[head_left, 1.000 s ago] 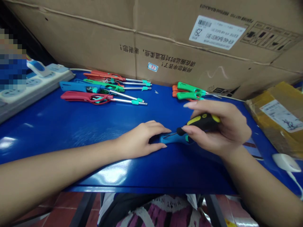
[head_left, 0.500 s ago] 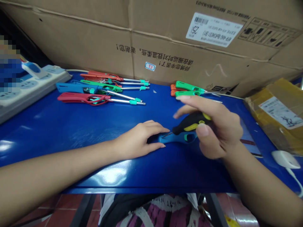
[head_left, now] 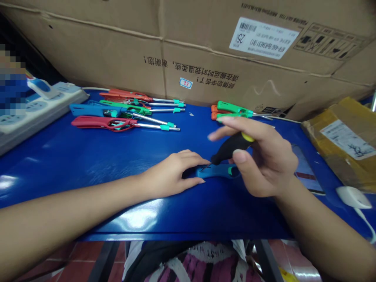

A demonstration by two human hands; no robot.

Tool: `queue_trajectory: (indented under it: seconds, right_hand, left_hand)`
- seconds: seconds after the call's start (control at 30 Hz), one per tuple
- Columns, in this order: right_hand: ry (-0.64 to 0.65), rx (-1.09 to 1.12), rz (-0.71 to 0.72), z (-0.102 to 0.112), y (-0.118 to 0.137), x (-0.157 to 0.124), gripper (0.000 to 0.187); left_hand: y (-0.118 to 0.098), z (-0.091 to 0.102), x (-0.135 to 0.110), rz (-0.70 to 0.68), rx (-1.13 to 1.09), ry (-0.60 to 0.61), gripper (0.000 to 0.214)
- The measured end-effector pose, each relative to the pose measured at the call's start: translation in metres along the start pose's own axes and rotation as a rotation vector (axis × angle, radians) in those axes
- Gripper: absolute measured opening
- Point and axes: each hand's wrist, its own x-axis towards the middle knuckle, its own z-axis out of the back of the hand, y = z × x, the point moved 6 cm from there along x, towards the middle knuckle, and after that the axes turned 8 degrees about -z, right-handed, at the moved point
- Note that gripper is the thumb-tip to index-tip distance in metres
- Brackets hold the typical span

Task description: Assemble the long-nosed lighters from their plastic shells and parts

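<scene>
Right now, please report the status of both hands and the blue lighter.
Left hand holds blue lighter. Right hand grips screwdriver, tip at lighter's handle. Other lighters lie farther back.

Your left hand sits low, palm down, its knuckles rounded. Your left thumb lies on the near side of that hand and your left index finger on the far side, both pointing toward your right hand, a gap between their tips. Behind the left wrist, your left forearm stretches out leftward. Your right hand is beside the left, apart from it and raised, its thumb bent in a grip, upper fingers reaching forward. Your right forearm slants back from that wrist, rightward and nearer you.
</scene>
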Motion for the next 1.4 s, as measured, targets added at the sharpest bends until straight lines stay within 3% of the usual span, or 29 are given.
queue_trajectory:
  seconds: [0.1, 0.2, 0.33, 0.5, 0.57, 0.7, 0.87, 1.1, 1.27, 1.4]
  right_hand:
    - [-0.099, -0.081, 0.077, 0.005, 0.005, 0.001, 0.024]
    - [-0.071, -0.154, 0.087, 0.005, 0.006, 0.002, 0.019]
    - [0.063, -0.013, -0.028, 0.000, 0.001, 0.003, 0.038]
    - [-0.036, -0.131, 0.120, 0.003, 0.008, 0.001, 0.024]
    - [-0.033, -0.113, 0.088, 0.002, 0.006, 0.000, 0.021]
    - [0.061, 0.025, -0.035, -0.004, 0.003, -0.001, 0.036]
    - [-0.044, -0.151, 0.109, 0.000, 0.011, 0.001, 0.030]
    - [0.036, -0.024, 0.014, -0.008, -0.003, -0.003, 0.049]
    - [-0.082, -0.139, 0.089, -0.003, 0.007, -0.003, 0.042]
    - [-0.021, -0.039, 0.047, -0.005, 0.005, -0.003, 0.039]
  left_hand:
    - [0.000, -0.001, 0.000, -0.005, 0.000, -0.007, 0.034]
    - [-0.001, -0.001, 0.000, -0.011, -0.004, -0.006, 0.033]
    - [0.000, -0.001, 0.000, 0.000, 0.001, 0.000, 0.035]
    - [0.000, 0.000, 0.000, -0.016, 0.010, -0.007, 0.037]
    - [0.000, 0.000, 0.000, -0.008, 0.010, -0.008, 0.036]
    - [0.001, -0.001, 0.000, 0.006, 0.015, -0.002, 0.036]
    - [0.002, -0.002, -0.001, 0.004, 0.012, 0.004, 0.033]
    - [0.001, 0.000, 0.000, 0.007, 0.015, -0.003, 0.036]
    - [0.002, -0.001, 0.000, 0.008, 0.003, 0.002, 0.028]
    - [0.002, -0.002, 0.000, 0.005, 0.002, 0.008, 0.033]
